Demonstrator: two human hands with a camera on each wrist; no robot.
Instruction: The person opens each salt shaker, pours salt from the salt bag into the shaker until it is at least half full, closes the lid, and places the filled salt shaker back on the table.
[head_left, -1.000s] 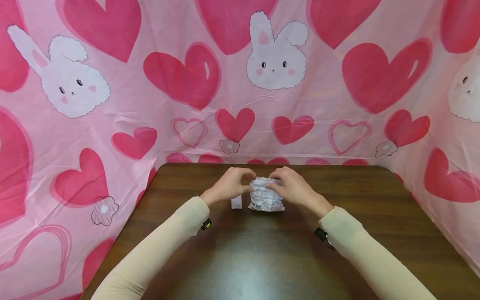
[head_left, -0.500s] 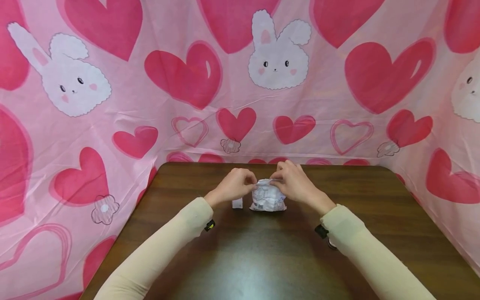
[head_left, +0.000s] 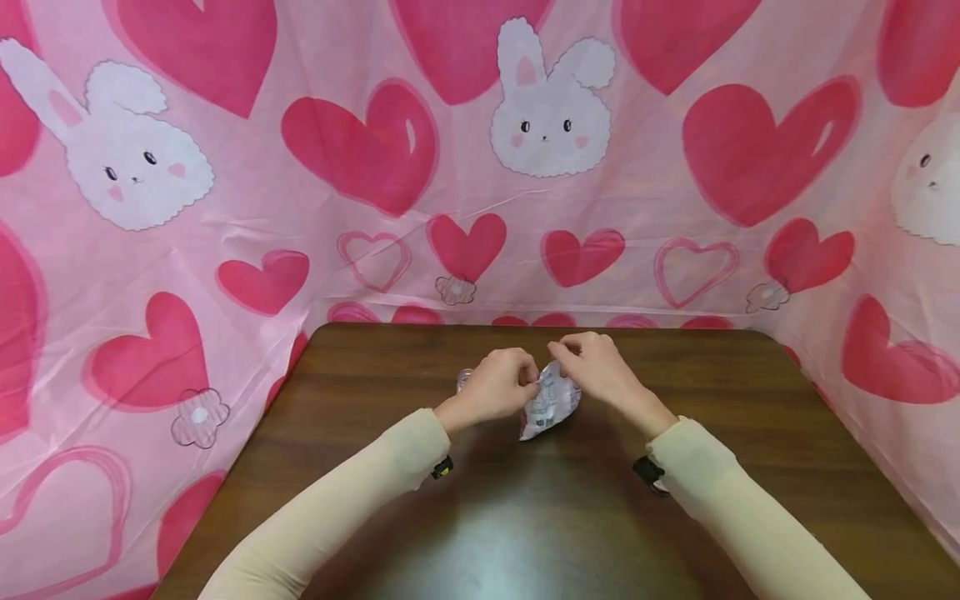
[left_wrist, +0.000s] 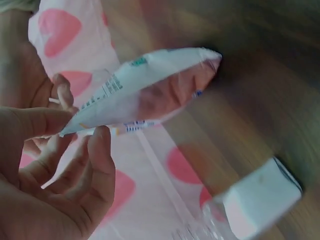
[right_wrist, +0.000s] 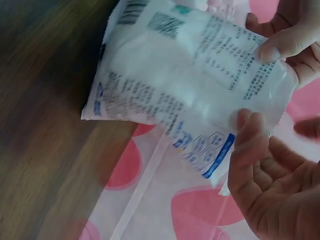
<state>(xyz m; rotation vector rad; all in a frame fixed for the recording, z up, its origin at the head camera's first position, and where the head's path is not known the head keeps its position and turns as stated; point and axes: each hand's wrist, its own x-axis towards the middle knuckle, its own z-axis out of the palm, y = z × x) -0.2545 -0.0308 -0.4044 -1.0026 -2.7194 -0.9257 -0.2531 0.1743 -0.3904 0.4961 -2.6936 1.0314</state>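
A white plastic packet (head_left: 553,406) with printed text stands tilted toward the back of the table. My left hand (head_left: 502,383) pinches its top edge between thumb and fingers, also plain in the left wrist view, where the packet (left_wrist: 145,92) appears nearly edge-on with a pinkish gusset. At the packet's other upper corner is my right hand (head_left: 596,367). In the right wrist view the right hand (right_wrist: 280,185) has its fingertips at the packet's edge, while its blurred thumb stands apart from it. The printed face and barcode (right_wrist: 134,11) show there.
Behind my left hand is a clear plastic container (head_left: 464,379), mostly hidden in the head view. The left wrist view shows a white block-like part (left_wrist: 262,200) beside clear plastic. A pink heart-and-bunny cloth (head_left: 472,183) borders the brown table (head_left: 495,533).
The packet has turned and tilted, its lower left corner swinging toward me. My left hand has moved right and nearer, uncovering the clear container's rim. The right hand's thumb and fingers have shifted along the edge.
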